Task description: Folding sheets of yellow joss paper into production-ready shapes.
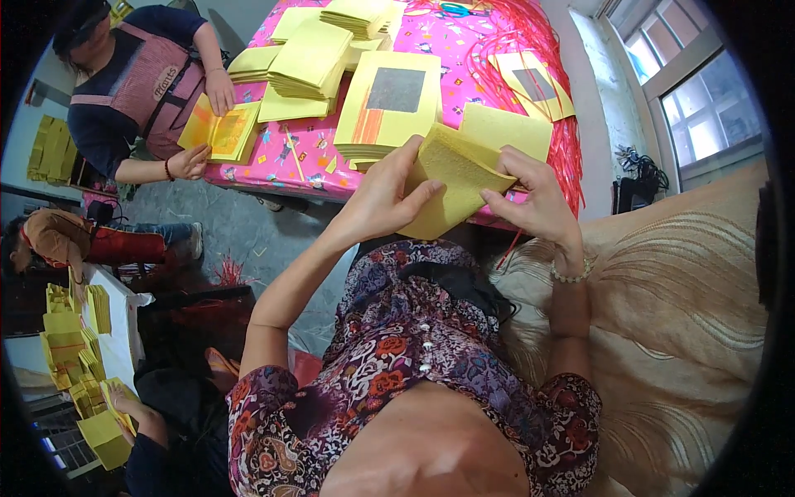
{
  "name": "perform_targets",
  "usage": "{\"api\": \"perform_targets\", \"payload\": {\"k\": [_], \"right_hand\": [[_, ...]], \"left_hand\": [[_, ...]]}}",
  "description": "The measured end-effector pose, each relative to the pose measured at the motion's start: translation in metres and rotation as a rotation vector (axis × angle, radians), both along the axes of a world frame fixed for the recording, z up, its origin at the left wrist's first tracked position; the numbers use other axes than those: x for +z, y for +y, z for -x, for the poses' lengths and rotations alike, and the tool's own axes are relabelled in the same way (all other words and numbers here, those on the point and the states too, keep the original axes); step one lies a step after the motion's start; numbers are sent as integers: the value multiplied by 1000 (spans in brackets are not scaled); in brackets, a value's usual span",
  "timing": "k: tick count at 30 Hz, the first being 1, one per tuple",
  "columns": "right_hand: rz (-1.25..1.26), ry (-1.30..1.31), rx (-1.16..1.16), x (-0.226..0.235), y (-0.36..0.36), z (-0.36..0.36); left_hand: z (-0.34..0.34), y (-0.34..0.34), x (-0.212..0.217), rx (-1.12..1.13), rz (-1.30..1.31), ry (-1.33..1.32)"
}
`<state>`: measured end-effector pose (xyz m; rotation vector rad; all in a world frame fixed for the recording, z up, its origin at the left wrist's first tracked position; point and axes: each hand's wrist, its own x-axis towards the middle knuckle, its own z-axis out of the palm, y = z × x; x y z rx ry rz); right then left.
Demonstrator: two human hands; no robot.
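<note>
Above the near edge of the table, a folded piece of rough yellow paper (443, 199) is held up between both hands, its top edge slightly parted. My left hand (385, 195) grips its left side, thumb on the near face. On the other side, my right hand (534, 199) pinches the right corner between thumb and fingers. Just beyond lies a pile of yellow sheets (352, 124), its top sheet bearing a dark grey rectangle and orange-red marks. Another plain yellow sheet (509, 132) sits partly behind my right hand.
A pink patterned cloth (290, 170) covers the table. Stacks of folded yellow paper (306, 62), red strips (546, 37) and blue-green scissors (455, 10) lie on it. At left, a co-worker's hands (219, 91) handle a yellow booklet (236, 132). A beige patterned cover (671, 273) is at right.
</note>
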<state>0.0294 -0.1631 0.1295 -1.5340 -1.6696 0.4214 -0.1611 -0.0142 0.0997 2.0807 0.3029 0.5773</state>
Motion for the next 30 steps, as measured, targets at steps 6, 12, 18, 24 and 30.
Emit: {"api": "perform_targets", "payload": {"k": [6,12,18,24,30], "right_hand": [[-11,-5,-1,-4,1,-4],[5,-11,-23,-2,-1,-5],[69,-19,-53,4,1,2],[-286,531,-196,-41,18,33],[-264,681,-323,-53,35,40]], "left_hand": [[-2,-3,3,3,-29,87],[-7,-10,8,69,-42,46],[-9,-9,-4,117,107,-34],[-24,-13,-7,87,397,-360],[-42,-8,-13,50,613,-353]]}}
